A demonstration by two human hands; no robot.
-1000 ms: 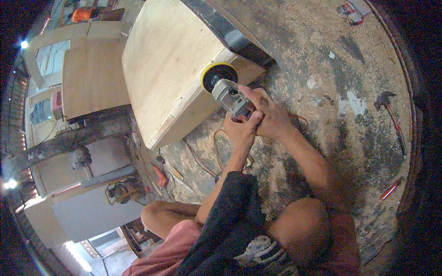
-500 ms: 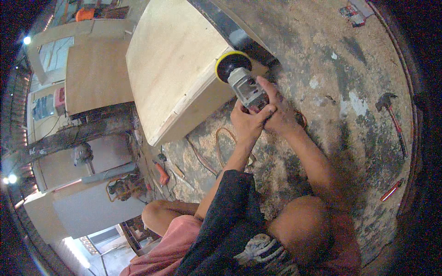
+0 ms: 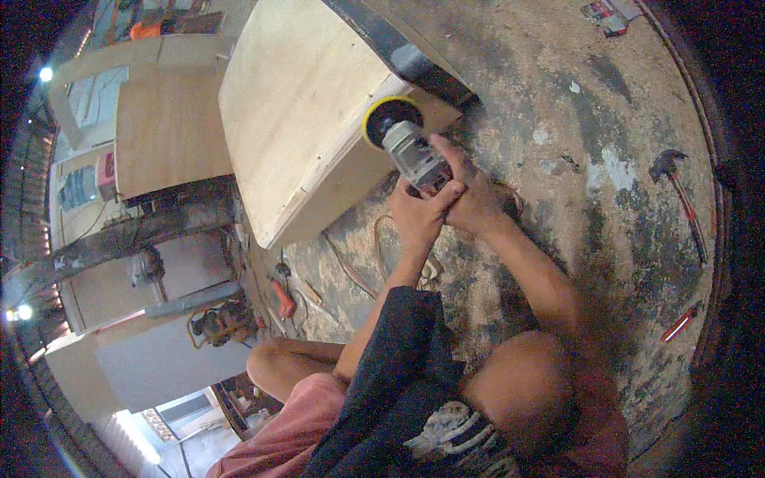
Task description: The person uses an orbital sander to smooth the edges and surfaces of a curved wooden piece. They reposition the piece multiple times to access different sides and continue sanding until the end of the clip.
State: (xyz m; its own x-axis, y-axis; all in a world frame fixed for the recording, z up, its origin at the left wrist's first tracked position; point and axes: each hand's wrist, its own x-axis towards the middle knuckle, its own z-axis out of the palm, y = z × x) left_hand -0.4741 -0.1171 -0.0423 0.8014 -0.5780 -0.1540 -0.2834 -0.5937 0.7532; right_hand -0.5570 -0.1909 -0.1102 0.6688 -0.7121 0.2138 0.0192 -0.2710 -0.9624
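Observation:
Both of my hands grip an angle grinder with a grey head and a round black backing pad edged in yellow. The pad lies against the near edge of a large pale plywood box, close to its right corner. My left hand is wrapped round the body from the left and below. From the right, my right hand closes on it, with fingers reaching along its side. The hands touch each other, and they hide the rear of the tool. A black panel covers the box's right side.
A claw hammer and a red-handled tool lie on the stained floor at the right. An orange-red tool and a cord lie left of my arms. A plywood panel stands at the left.
My hands and the grinder have shifted slightly left and the pad a little down, along the box's near edge. The grip stays the same.

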